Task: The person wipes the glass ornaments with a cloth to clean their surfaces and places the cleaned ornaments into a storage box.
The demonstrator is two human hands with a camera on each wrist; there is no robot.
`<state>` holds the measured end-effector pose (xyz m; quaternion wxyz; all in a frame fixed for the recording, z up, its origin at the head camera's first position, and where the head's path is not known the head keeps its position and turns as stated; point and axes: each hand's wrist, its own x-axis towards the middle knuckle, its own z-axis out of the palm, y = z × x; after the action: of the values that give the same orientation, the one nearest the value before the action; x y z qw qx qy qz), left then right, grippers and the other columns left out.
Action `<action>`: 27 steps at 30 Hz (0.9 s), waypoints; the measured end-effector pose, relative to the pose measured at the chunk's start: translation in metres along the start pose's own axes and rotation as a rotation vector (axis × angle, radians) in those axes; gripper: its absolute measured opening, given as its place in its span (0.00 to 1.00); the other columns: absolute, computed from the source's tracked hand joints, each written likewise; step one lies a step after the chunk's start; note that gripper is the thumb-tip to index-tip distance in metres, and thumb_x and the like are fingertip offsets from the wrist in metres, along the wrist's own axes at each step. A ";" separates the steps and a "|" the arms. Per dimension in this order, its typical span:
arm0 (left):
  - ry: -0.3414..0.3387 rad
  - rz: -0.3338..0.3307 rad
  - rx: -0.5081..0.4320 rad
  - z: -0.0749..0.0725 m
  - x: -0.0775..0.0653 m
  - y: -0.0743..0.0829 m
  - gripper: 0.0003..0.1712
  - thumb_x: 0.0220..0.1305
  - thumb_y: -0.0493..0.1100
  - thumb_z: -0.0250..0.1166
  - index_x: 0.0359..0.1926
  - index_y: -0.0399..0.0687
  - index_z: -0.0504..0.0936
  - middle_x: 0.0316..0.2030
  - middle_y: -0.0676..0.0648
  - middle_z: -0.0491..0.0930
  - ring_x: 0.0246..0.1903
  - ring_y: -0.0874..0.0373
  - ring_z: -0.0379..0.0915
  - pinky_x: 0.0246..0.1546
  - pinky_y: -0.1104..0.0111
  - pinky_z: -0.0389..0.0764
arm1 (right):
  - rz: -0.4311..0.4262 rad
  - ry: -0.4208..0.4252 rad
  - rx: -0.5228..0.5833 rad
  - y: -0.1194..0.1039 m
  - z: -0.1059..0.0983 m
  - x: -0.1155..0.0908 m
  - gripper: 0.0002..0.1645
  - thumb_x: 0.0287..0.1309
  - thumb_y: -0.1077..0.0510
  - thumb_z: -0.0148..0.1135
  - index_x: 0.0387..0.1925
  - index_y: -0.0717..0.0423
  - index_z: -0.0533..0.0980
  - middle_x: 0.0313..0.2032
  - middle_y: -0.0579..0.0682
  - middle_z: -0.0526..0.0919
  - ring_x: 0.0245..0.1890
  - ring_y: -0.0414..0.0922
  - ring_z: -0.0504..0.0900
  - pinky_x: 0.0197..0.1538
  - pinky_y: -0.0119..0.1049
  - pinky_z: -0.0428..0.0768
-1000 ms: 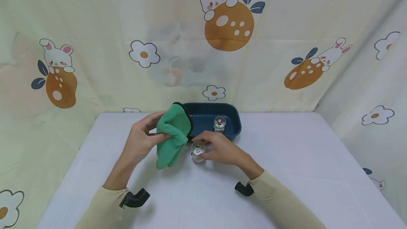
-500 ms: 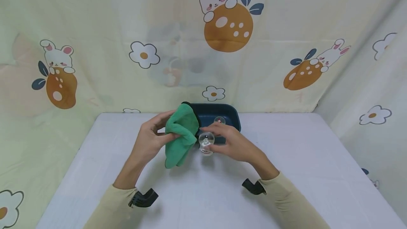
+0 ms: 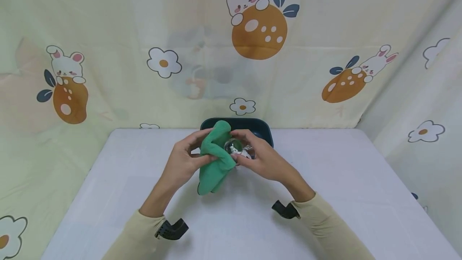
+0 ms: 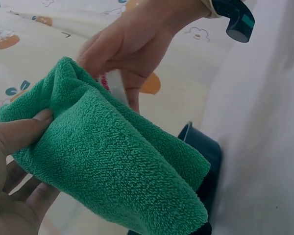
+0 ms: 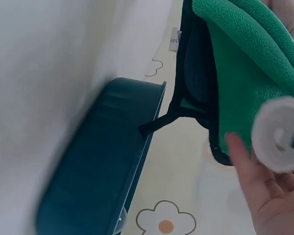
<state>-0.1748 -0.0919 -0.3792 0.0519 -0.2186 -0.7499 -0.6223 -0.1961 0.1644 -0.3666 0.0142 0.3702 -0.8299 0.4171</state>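
My left hand (image 3: 184, 157) holds a green towelling cloth (image 3: 216, 155), thumb on the near face and fingers behind. The cloth hangs in folds; its black edging, a strap and a small white tag (image 5: 174, 39) show in the right wrist view. My right hand (image 3: 267, 159) grips a small snow globe (image 3: 234, 146) by its white base, thumb below and fingers above. The globe is tipped over to the left, its clear dome right at the cloth. In the right wrist view the round underside of the base (image 5: 277, 134) faces the camera.
A dark blue oblong tub (image 3: 265, 129) stands behind the hands by the back curtain, partly covered by them. The dome of another snow globe (image 5: 121, 220) peeks over its rim in the right wrist view. The white table (image 3: 325, 171) lies beneath.
The right hand has lifted the snow globe off the table and tipped it leftward to the cloth. The left hand has moved rightward with the cloth. The hands are now closer together.
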 end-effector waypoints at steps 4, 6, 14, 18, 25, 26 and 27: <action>-0.005 -0.001 -0.016 0.003 0.000 0.000 0.37 0.59 0.35 0.75 0.68 0.57 0.76 0.54 0.47 0.81 0.54 0.53 0.78 0.51 0.65 0.86 | 0.023 0.014 0.025 -0.002 0.002 0.003 0.26 0.70 0.56 0.63 0.65 0.51 0.68 0.55 0.47 0.78 0.49 0.44 0.78 0.29 0.35 0.77; -0.004 -0.001 -0.012 0.004 0.000 -0.001 0.37 0.58 0.35 0.76 0.68 0.56 0.75 0.53 0.46 0.80 0.54 0.52 0.78 0.51 0.65 0.86 | 0.028 -0.001 0.053 -0.002 0.002 0.003 0.25 0.70 0.57 0.63 0.65 0.52 0.69 0.57 0.47 0.78 0.52 0.45 0.79 0.34 0.35 0.80; 0.014 0.003 0.002 -0.001 -0.001 -0.004 0.39 0.59 0.36 0.76 0.70 0.56 0.74 0.62 0.49 0.77 0.58 0.53 0.76 0.55 0.65 0.84 | 0.012 -0.100 0.162 -0.004 -0.003 0.002 0.38 0.68 0.60 0.64 0.76 0.47 0.64 0.63 0.50 0.70 0.57 0.48 0.73 0.52 0.41 0.87; 0.001 -0.001 -0.009 -0.004 -0.001 -0.005 0.39 0.58 0.36 0.76 0.70 0.57 0.74 0.61 0.49 0.78 0.58 0.53 0.76 0.54 0.64 0.85 | -0.006 -0.019 0.226 -0.004 -0.005 0.004 0.40 0.63 0.62 0.70 0.74 0.49 0.66 0.62 0.49 0.72 0.58 0.47 0.75 0.60 0.44 0.83; 0.009 -0.006 -0.013 -0.005 -0.001 -0.004 0.38 0.59 0.37 0.76 0.69 0.58 0.74 0.62 0.51 0.77 0.58 0.53 0.75 0.58 0.56 0.82 | -0.072 0.066 0.305 -0.003 -0.005 0.005 0.36 0.56 0.69 0.72 0.66 0.57 0.72 0.63 0.51 0.71 0.60 0.48 0.75 0.62 0.39 0.81; 0.013 -0.008 -0.017 -0.005 -0.001 -0.005 0.38 0.59 0.37 0.76 0.69 0.58 0.74 0.62 0.51 0.77 0.58 0.53 0.75 0.59 0.55 0.81 | -0.082 0.067 0.293 -0.003 -0.005 0.004 0.38 0.56 0.69 0.72 0.68 0.58 0.71 0.63 0.51 0.70 0.62 0.48 0.74 0.63 0.39 0.80; 0.017 -0.011 -0.020 -0.005 0.000 -0.005 0.37 0.59 0.38 0.76 0.69 0.58 0.75 0.62 0.52 0.77 0.59 0.53 0.75 0.60 0.55 0.80 | -0.090 0.067 0.281 -0.003 -0.005 0.004 0.40 0.56 0.70 0.72 0.70 0.57 0.70 0.64 0.51 0.69 0.63 0.47 0.73 0.64 0.38 0.79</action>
<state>-0.1774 -0.0973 -0.3826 0.0528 -0.2098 -0.7442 -0.6320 -0.1985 0.1650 -0.3602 0.0085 0.3913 -0.7450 0.5402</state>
